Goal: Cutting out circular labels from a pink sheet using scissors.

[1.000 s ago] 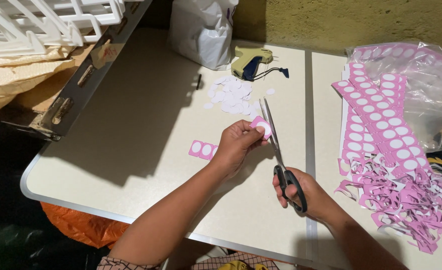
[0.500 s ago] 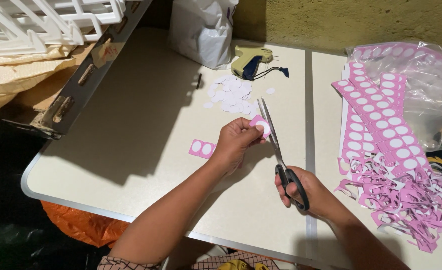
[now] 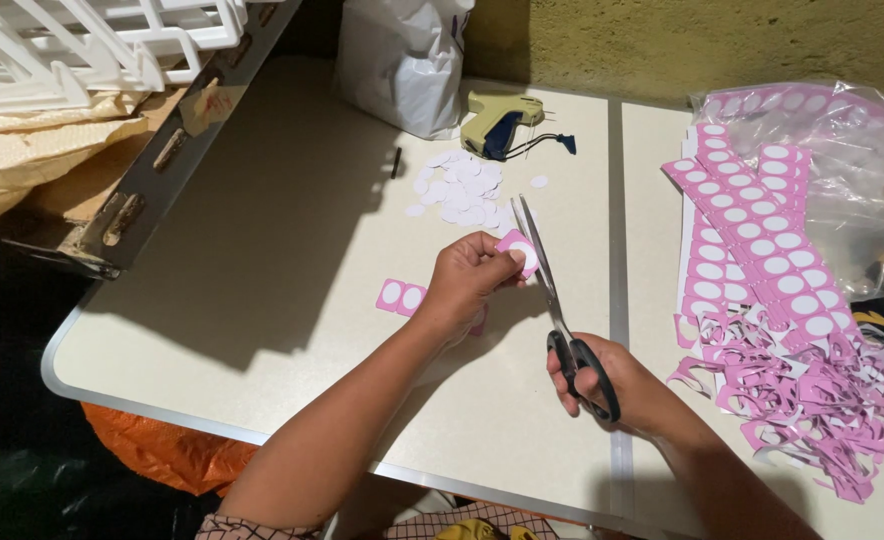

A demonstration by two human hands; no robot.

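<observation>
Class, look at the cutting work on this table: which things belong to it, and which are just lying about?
In use: left hand holding pink paper piece; right hand working scissors; pile of white circles; pink strips; pink scraps.

Lying about: tagging gun; white bag; white rack.

The small paper piece is pink with a white circle. The long metal scissors have silver blades and black handles. The loose paper discs are white. The stacked paper strips are pink with white circles. The flat table is cream.
</observation>
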